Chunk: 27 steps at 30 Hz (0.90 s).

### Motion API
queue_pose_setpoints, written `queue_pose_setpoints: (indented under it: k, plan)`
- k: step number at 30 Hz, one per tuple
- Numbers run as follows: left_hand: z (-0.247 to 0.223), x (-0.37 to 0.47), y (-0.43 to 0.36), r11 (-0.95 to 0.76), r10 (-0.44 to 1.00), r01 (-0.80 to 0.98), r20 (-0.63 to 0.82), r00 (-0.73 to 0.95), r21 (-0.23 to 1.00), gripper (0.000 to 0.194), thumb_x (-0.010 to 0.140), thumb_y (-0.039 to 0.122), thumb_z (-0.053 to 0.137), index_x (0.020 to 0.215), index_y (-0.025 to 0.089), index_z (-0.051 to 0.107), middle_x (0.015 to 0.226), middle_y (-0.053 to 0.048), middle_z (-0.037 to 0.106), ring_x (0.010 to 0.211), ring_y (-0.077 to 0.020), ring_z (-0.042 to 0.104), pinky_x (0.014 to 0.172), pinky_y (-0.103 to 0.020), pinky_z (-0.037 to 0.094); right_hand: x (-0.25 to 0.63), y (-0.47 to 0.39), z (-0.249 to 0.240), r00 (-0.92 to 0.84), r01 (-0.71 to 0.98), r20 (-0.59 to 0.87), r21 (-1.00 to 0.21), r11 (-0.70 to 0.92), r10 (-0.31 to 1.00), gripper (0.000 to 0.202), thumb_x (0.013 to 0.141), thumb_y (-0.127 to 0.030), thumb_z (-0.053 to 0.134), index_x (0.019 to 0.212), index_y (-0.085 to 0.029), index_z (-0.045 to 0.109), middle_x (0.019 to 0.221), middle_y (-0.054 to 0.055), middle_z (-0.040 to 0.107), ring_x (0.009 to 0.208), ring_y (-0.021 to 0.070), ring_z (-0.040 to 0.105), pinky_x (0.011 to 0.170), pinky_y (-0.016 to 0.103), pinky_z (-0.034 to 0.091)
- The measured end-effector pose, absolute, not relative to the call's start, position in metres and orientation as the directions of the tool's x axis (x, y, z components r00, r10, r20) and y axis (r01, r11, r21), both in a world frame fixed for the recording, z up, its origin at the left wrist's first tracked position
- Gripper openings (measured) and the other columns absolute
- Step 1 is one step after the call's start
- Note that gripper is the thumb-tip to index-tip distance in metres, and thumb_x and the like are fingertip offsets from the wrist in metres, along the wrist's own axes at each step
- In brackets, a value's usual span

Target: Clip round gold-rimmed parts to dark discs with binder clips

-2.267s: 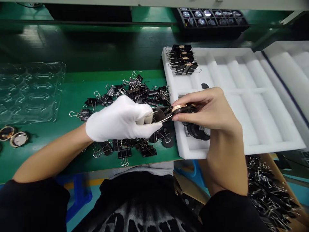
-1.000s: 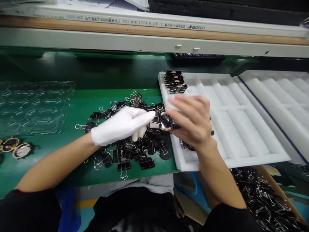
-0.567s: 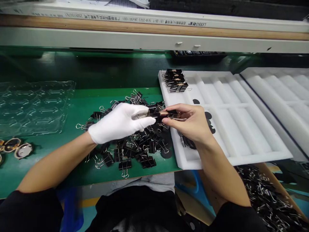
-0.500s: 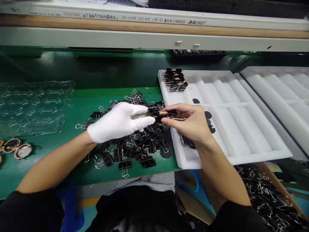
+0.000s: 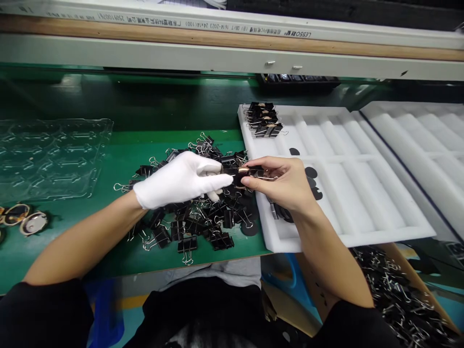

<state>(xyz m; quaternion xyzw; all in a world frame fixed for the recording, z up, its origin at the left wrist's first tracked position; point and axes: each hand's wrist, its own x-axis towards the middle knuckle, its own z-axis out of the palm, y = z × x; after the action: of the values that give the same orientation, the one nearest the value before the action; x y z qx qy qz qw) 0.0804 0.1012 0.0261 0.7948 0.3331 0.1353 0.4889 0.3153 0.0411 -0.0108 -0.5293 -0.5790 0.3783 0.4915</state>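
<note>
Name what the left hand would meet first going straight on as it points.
Beyond the clip at its fingertips, likely the gold-rimmed watch, then the right hand; depth is unclear.

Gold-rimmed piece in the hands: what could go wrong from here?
Drop: the gold-rimmed piece is held over the edge of a pile of loose binder clips; a slip might scratch it.
Smudges: the right hand is bare and could mark it.
Snag: the white-gloved left hand is close to those clips, so the fabric might catch.
</note>
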Motion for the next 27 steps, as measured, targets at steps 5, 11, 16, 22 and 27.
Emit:
queue_pose_setpoints:
  k: [5,11,16,22,27]
  plan:
    - [0.03,0.084,0.103,-0.139,0.682,0.399,-0.205,0.702,0.906,0.032,0.092,0.044,0.069,0.074,0.017,0.072,0.072,-0.005,0.079,0.063,-0.016,0.076,0.056,-0.022,0.055,0.329,0.045,-0.008,-0.12,0.276,0.03,-0.959,0.062,0.992,0.067,0.084,-0.083,0.065,0.097,-0.018,0.077,0.069,0.004,0.071,0.055,0.0161,0.064,0.05,0.029,0.048]
    - [0.028,0.089,0.095,-0.154,0.71,0.398,-0.179,0.681,0.904,0.04,0.098,0.048,0.062,0.073,0.017,0.07,0.073,-0.002,0.079,0.067,-0.0138,0.077,0.062,-0.02,0.058,0.316,0.045,-0.014,0.18,0.558,0.198,-0.827,0.066,0.964,0.075,0.101,-0.082,0.029,0.052,-0.025,0.027,0.049,-0.002,0.03,0.047,0.0126,0.033,0.051,0.035,0.023]
    - [0.025,0.094,0.089,-0.108,0.739,0.385,-0.185,0.648,0.917,0.042,0.099,0.051,0.059,0.076,0.017,0.07,0.08,-0.003,0.081,0.069,-0.0145,0.078,0.06,-0.02,0.059,0.308,0.047,-0.022,0.28,0.534,0.25,-0.843,0.066,0.927,0.068,0.112,-0.061,0.023,0.054,-0.026,0.024,0.048,-0.001,0.031,0.048,0.0143,0.031,0.054,0.037,0.022]
    - [0.031,0.091,0.096,-0.168,0.7,0.413,-0.187,0.689,0.895,0.042,0.099,0.048,0.061,0.073,0.017,0.072,0.07,-0.001,0.079,0.064,-0.0125,0.076,0.059,-0.019,0.056,0.313,0.047,-0.015,0.192,0.593,0.284,-0.796,0.12,0.939,0.067,0.111,-0.061,0.026,0.054,-0.026,0.024,0.048,-0.002,0.029,0.047,0.0132,0.03,0.055,0.037,0.024]
    - [0.03,0.091,0.096,-0.164,0.701,0.397,-0.177,0.691,0.903,0.04,0.099,0.047,0.06,0.074,0.017,0.07,0.072,-0.001,0.079,0.066,-0.0131,0.076,0.062,-0.021,0.057,0.312,0.046,-0.014,0.186,0.608,0.307,-0.782,0.137,0.933,0.068,0.11,-0.064,0.023,0.054,-0.027,0.023,0.048,-0.003,0.027,0.046,0.014,0.031,0.057,0.038,0.026]
